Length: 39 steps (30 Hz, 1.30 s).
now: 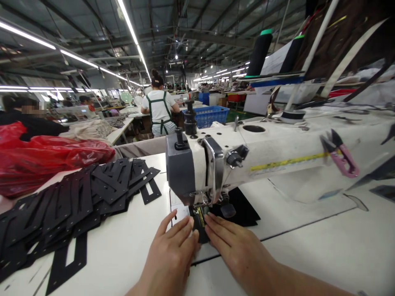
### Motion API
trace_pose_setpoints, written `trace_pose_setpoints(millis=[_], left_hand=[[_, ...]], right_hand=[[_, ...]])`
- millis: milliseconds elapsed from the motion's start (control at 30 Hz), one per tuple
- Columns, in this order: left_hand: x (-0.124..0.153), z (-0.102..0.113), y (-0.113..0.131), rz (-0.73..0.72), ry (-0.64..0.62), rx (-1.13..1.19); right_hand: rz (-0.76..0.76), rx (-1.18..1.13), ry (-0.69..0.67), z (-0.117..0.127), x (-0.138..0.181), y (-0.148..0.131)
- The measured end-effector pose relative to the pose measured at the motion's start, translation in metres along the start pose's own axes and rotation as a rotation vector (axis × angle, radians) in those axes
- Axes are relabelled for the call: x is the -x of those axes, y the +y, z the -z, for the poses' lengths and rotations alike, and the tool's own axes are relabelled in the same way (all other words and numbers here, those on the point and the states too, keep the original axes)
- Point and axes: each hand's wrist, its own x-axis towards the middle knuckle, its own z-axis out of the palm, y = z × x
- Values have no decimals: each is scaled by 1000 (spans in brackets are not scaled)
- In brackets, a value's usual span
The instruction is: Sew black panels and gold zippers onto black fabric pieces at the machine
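Note:
Both my hands lie flat on a black piece under the presser foot of a white sewing machine. My left hand presses the left side of the piece, fingers stretched forward. My right hand presses its right side, fingertips close to the needle. More black material lies behind the foot.
A pile of black cut pieces with slots covers the table's left. A red plastic bag lies behind it. Pink thread snips rest on the machine arm. Thread cones stand above. A person in a green apron works farther back.

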Motion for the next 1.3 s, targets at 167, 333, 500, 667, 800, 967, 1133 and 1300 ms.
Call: trace_pose_setpoints(millis=[167, 333, 500, 667, 800, 967, 1133, 1300], left_hand=[[-1, -6, -8, -7, 8, -6], [-7, -9, -14, 29, -14, 19], [-10, -12, -16, 77, -8, 48], [-12, -13, -15, 106, 27, 87], [-12, -12, -15, 141, 20, 116], [-13, -12, -15, 154, 27, 112], [-12, -12, -16, 136, 18, 99], [-11, -15, -19, 136, 35, 114]], right_hand=[[44, 24, -23, 1, -10, 7], [34, 26, -31, 2, -23, 15], [-24, -6, -128, -7, -16, 20], [-82, -61, -191, -16, -4, 23], [-95, -78, -189, -16, -6, 24], [-79, -85, -191, -11, -11, 24], [-50, -88, -165, -6, -17, 21], [-40, -85, -90, -3, -26, 19]])
